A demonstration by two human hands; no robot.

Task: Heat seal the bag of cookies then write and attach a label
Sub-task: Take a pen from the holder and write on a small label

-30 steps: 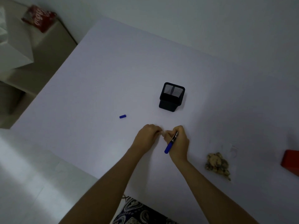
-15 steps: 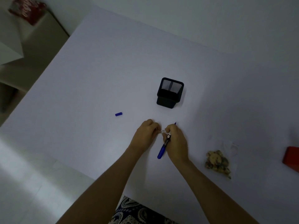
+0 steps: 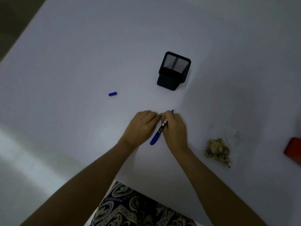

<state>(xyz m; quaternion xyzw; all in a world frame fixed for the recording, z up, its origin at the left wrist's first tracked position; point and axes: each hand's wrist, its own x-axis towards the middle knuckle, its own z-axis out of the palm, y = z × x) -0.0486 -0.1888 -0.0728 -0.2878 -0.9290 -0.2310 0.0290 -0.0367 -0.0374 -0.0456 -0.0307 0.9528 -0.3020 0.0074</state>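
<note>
my right hand [image 3: 175, 128] has its grip curled round a thin blue and black pen [image 3: 158, 132]. my left hand [image 3: 141, 126] is curled; i cannot tell what it pinches. the clear crinkly bag of lumpy brown cookies [image 3: 217, 150] lies on the smooth white tabletop [image 3: 81, 62], right of my hands.

The red box [image 3: 293, 150] is cut off at the right edge; both hands' fingertips are hidden.

1. One head-worn view, looking forward and steeply down on the white table [image 3: 81, 62] from above its near edge.
2. It sits close over both forearms; the table's left edge runs diagonally across the frame.
</note>
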